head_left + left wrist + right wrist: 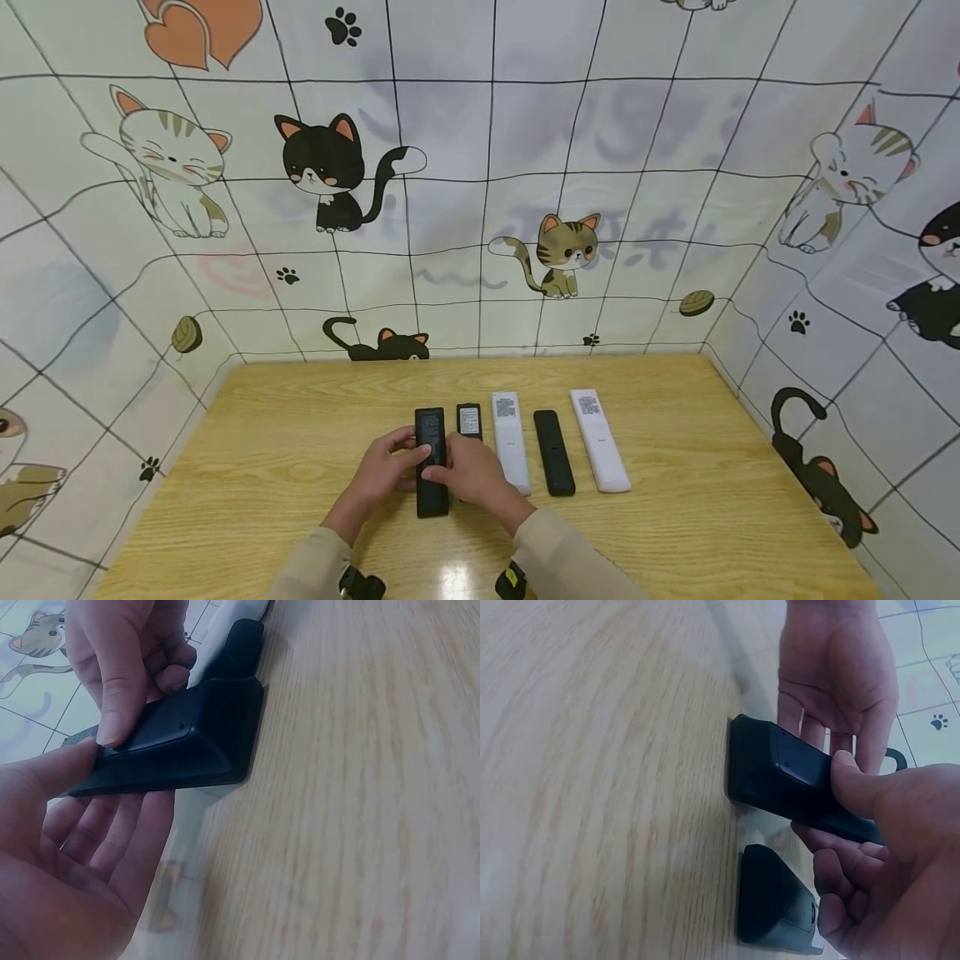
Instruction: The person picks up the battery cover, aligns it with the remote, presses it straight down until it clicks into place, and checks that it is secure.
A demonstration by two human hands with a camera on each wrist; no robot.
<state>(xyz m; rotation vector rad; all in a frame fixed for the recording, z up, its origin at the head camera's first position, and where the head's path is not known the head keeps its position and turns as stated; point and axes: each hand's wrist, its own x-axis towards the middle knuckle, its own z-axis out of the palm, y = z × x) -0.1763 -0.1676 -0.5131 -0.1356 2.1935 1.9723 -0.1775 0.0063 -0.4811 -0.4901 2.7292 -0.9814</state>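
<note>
Both hands hold a black remote control [431, 502] back side up, its battery cover and a label facing the camera. My left hand [380, 472] grips its left edge, thumb on the back and fingers beneath, as the left wrist view shows. From the other side, my right hand [477, 472] holds it with the thumb pressing on the battery cover [804, 761] and fingers curled at the edge. One end of the remote is near or on the tabletop; exact contact cannot be told. Partly hidden behind the right hand lies another black remote [468, 419] with a white label.
Right of the hands, a white remote [512, 442], a smaller black remote [554, 454] and a second white remote [601, 442] lie side by side, backs up, on the wooden table [705, 500]. A cat-patterned sheet [450, 275] encloses the table's back and sides.
</note>
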